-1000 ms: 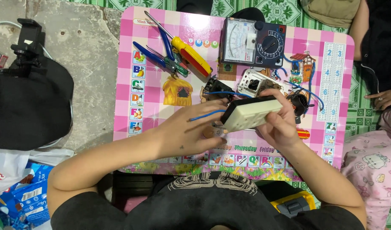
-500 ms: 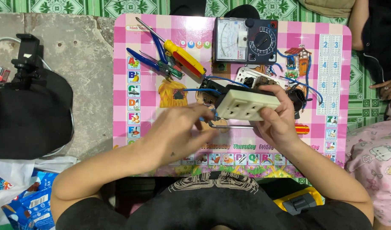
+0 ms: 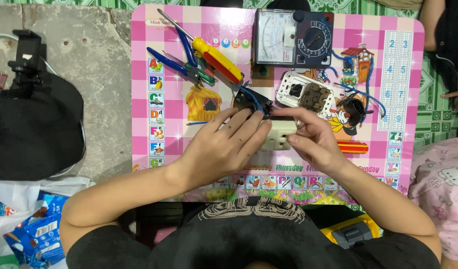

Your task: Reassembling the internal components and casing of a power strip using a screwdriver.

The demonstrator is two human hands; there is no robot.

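Over a pink tray table [image 3: 164,60], I have both hands closed round a cream socket [image 3: 279,135], held just above the table's middle: my left hand [image 3: 224,144] curls over its near end with the fingers bent across the top, and my right hand [image 3: 311,142] pinches its far end between thumb and fingertips. I judge the socket light and rigid, a hard plastic shell, smooth enough to slip, best taken by its long edges and not by the wires. Blue wires [image 3: 251,97] run from behind my fingers toward a small black part [image 3: 249,99], and thin leads like these look easy to tug loose. A white plate [image 3: 306,94] with a brown insert lies just beyond, a meter [image 3: 294,37] at the table's far edge, a screwdriver [image 3: 216,59] and pliers [image 3: 181,62] to the left of them. My hands hide most of the socket's face and its back; I cannot tell where the wires join it. Someone's sleeve in pink shows at the right edge, cut off.
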